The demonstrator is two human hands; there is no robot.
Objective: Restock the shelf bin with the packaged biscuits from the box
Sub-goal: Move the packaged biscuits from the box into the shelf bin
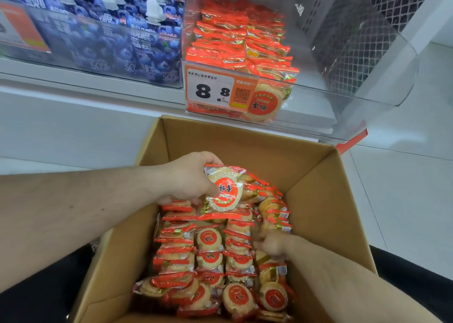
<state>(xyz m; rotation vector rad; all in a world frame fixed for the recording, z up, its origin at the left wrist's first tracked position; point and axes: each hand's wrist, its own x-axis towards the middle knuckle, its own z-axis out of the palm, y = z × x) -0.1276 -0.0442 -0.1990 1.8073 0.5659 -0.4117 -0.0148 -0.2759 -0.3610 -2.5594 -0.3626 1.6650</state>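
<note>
Landmark: open cardboard box (316, 190), standing on the floor in front of the shelf.
Left hand (188, 178): over the far left part of the box, curled round one biscuit packet (224, 191); its thumb lies across the packet's near left face and its fingers (210, 160) wrap over the packet's top edge, so the packet sits between thumb and fingers with its round orange label facing up.
Held packet: lifted just above the rows in the box, tilted, touching or nearly touching the packets beneath it.
Right hand (272, 245): low inside the box, towards its right wall, blurred; its fingers seem to be bent down among the packets, but whether they have hold of one cannot be told.
Packets in the box (210, 259): orange-and-clear biscuit packets in several rows, most standing on edge, some at the near end lying flat with labels up.
Shelf bin (362, 82): clear plastic, beyond the box and higher; its left half is stacked with the same biscuit packets (235, 35), its right half shows bare walls.
Price tag (218, 89): on the bin's front left, printed 8.8.
Blueberry jelly pouches (137, 35): in the neighbouring bin, left of the biscuit bin.
</note>
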